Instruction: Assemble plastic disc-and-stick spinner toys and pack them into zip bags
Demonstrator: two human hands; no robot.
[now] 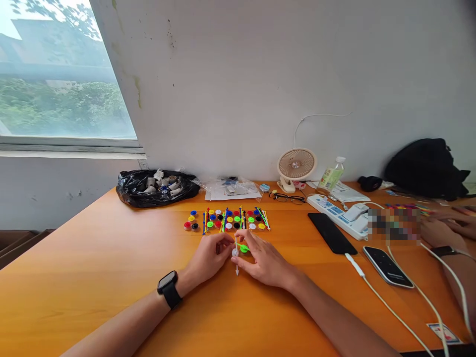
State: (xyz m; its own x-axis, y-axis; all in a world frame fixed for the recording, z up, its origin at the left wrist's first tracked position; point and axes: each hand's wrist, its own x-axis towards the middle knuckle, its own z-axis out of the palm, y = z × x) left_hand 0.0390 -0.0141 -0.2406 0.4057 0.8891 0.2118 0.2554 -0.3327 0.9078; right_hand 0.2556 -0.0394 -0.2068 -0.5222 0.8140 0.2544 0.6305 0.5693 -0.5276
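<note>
Both hands pinch parts at tabletop (pixel 92 277) centre: left hand (pixel 210 258) grips white disc (pixel 234 252) w/ white stick (pixel 236 258); right hand (pixel 266 262), at 3 o'clock, holds green disc (pixel 244 248); best keep stick upright, press straight.

Glossy plastic discs (pixel 226 219) lie on a smooth, orange wood-look table (pixel 92 277) beside a crinkled shiny plastic bag (pixel 134 191).

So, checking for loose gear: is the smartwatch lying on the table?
No, the smartwatch is strapped on the wrist behind the left hand.
</note>
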